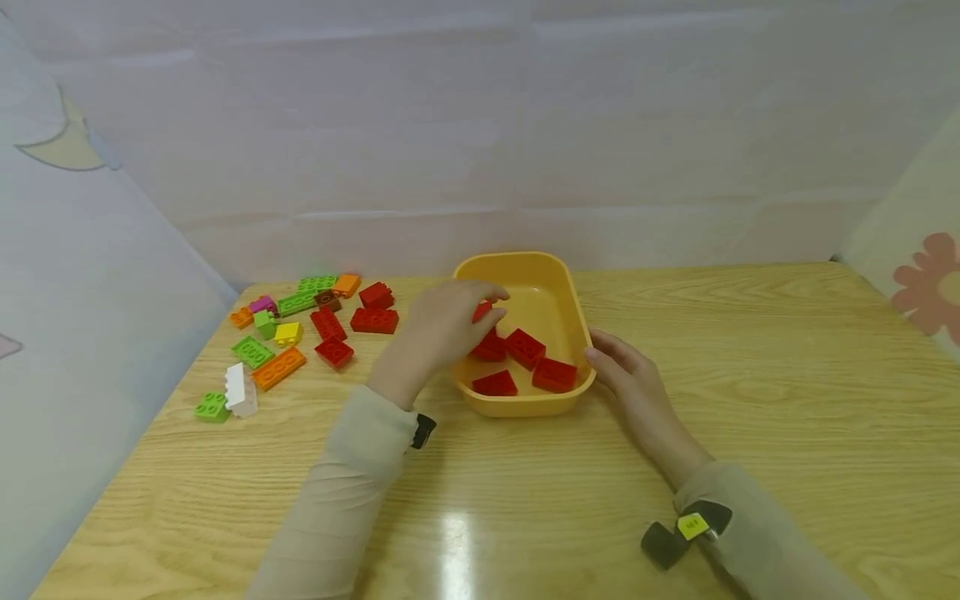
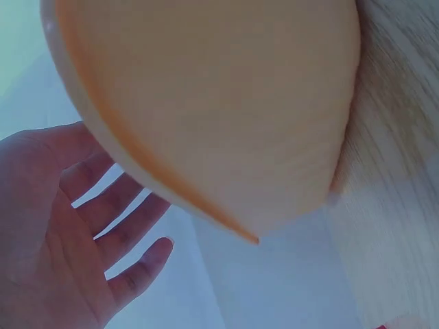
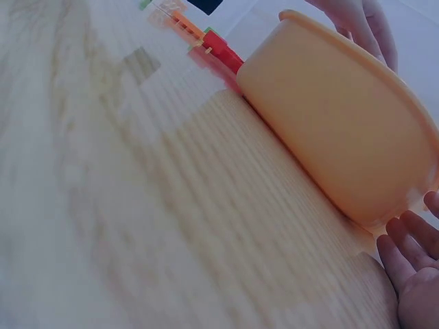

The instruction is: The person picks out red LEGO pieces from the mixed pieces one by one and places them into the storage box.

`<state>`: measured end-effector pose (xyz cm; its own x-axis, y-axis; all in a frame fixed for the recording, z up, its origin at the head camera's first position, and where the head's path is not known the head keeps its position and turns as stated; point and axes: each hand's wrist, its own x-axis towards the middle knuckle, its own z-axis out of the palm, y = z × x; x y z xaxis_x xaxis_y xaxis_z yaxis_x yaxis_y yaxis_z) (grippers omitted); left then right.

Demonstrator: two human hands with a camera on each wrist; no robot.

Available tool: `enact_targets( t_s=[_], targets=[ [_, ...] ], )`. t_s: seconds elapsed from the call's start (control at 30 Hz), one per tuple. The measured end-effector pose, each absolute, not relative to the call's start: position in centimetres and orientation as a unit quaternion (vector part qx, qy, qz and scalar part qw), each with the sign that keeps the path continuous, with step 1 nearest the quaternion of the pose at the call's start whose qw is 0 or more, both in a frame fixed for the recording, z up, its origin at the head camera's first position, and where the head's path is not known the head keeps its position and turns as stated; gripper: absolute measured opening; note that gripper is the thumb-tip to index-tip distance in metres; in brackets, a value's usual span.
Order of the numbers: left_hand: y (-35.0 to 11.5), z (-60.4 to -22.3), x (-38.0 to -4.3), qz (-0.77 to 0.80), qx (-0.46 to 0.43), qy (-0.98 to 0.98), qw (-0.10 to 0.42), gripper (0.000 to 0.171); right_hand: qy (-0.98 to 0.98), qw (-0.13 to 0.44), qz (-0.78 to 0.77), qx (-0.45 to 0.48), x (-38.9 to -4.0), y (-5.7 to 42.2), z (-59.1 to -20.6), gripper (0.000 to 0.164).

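A yellow plastic bin point(image 1: 551, 406) stands on the table with several red toy bricks point(image 1: 555, 375) inside. My left hand point(image 1: 442, 321) reaches over its left rim, thumb and index finger apart above a red brick point(image 1: 482, 311) partly hidden behind them. In the left wrist view, the other fingers point(image 2: 127, 240) are spread loosely by the rim. At the right side, my right hand point(image 1: 630, 379) rests against the bin, thumb tip at the rim. The right wrist view shows its fairly straight fingers point(image 3: 405, 250) by the bin's outer wall.
Left of the bin lie loose bricks: red ones point(image 1: 375, 321), an orange one point(image 1: 279, 368), a white one point(image 1: 241, 390), a yellow one point(image 1: 288, 334) and several green ones point(image 1: 252, 352). A pale wall covering point(image 1: 525, 125) rises behind the wooden table point(image 1: 750, 350).
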<state>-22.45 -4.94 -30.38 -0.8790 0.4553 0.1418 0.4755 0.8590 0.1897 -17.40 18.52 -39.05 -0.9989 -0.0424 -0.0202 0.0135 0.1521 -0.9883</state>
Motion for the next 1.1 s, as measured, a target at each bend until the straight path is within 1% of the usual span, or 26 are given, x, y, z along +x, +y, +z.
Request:
enact_targets(
  t_s=[0.17, 0.43, 0.73, 0.9, 1.1],
  targets=[
    [-6.1, -30.4, -23.0, -0.126, -0.213, -0.968, 0.048, 0.036, 0.754, 0.024, -0.657, -0.010, -17.4, 18.4, -39.0, 0.065],
    [-9.8, -30.5, -24.4, -0.156, -0.136, -0.973, 0.102, 0.036, 0.743, 0.024, -0.668, -0.011, -17.4, 18.2, -38.9, 0.066],
    [-12.6, -30.5, -24.8, -0.157, -0.071, -0.980, 0.100, 0.037, 0.755, 0.024, -0.656, -0.011, -17.4, 18.3, -39.0, 0.066],
    [-13.3, -31.1, -25.0, -0.155, -0.057, -0.983, 0.081, 0.035, 0.765, 0.021, -0.643, -0.009, -17.4, 18.4, -39.0, 0.067],
    [-14.3, -31.8, -25.3, -0.122, -0.043, -0.991, 0.020, 0.040, 0.769, 0.019, -0.639, -0.010, -17.5, 18.4, -39.1, 0.067]
  ],
)
